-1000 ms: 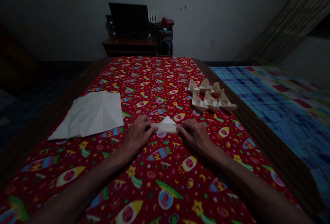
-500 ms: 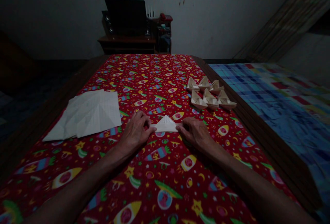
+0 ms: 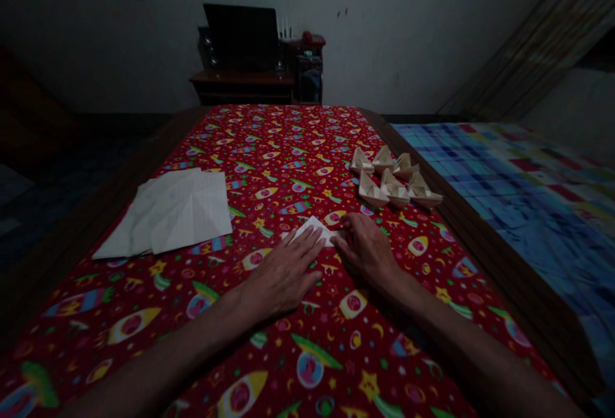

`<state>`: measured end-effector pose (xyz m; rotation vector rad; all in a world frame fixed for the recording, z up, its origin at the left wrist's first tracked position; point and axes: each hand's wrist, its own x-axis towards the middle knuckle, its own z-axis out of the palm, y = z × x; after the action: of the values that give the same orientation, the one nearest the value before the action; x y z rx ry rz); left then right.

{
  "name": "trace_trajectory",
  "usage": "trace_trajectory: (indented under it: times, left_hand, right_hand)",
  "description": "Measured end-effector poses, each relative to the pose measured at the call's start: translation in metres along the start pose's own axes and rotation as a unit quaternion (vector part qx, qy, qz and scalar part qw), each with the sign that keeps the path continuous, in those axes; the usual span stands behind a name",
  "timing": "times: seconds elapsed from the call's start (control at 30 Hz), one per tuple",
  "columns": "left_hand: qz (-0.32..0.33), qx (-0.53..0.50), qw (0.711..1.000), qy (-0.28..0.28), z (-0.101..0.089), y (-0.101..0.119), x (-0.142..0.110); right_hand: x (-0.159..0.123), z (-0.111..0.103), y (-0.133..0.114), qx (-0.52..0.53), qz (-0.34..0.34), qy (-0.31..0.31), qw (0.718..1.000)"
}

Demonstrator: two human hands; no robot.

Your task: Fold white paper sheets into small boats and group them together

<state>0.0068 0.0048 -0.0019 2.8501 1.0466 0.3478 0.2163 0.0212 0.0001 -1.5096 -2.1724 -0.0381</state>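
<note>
A small folded paper (image 3: 313,222) with a peaked top lies on the red patterned cloth in front of me. Flat over its lower left part rests my left hand (image 3: 288,270), fingers stretched out and covering much of it. At the paper's right corner, my right hand (image 3: 362,245) is closed, with thumb and fingertips pinching the edge. Beyond it, to the right, several folded paper boats (image 3: 394,190) stand in two rows. A fanned stack of creased paper sheets (image 3: 187,209) lies to the left.
The red cloth (image 3: 269,129) with rockets and stars covers a dark wooden table (image 3: 542,315). Past the far end stands a desk (image 3: 240,88) with a black monitor (image 3: 243,36). A blue checked sheet (image 3: 461,174) spreads out on the right.
My left hand has let go of the paper's left corner and moved right, now lying flat over it. My right hand stays at the right corner. The view has shifted slightly.
</note>
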Motion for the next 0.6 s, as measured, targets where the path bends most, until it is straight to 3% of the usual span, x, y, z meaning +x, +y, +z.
trace_trajectory:
  times: [0.1,0.17,0.23,0.37,0.6]
  left_hand:
    - [0.002,0.014,1.0,0.004,-0.004,0.003,0.001]
    - [0.001,0.024,1.0,0.004,-0.005,0.003,0.0]
    - [-0.001,0.034,0.999,0.002,-0.005,0.001,-0.002]
    - [0.0,0.048,0.999,0.008,-0.005,-0.006,-0.01]
    - [-0.035,0.074,0.997,0.0,-0.014,-0.018,-0.035]
  right_hand:
    - [-0.005,0.001,-0.006,-0.047,-0.094,0.026,0.994]
    - [-0.011,0.002,-0.007,-0.035,-0.192,-0.022,0.981]
    - [-0.018,0.001,-0.002,-0.017,-0.236,-0.075,0.969]
    - [-0.033,0.001,0.015,-0.009,-0.233,-0.112,0.966]
    - [-0.041,0.001,0.021,-0.025,-0.22,-0.089,0.971]
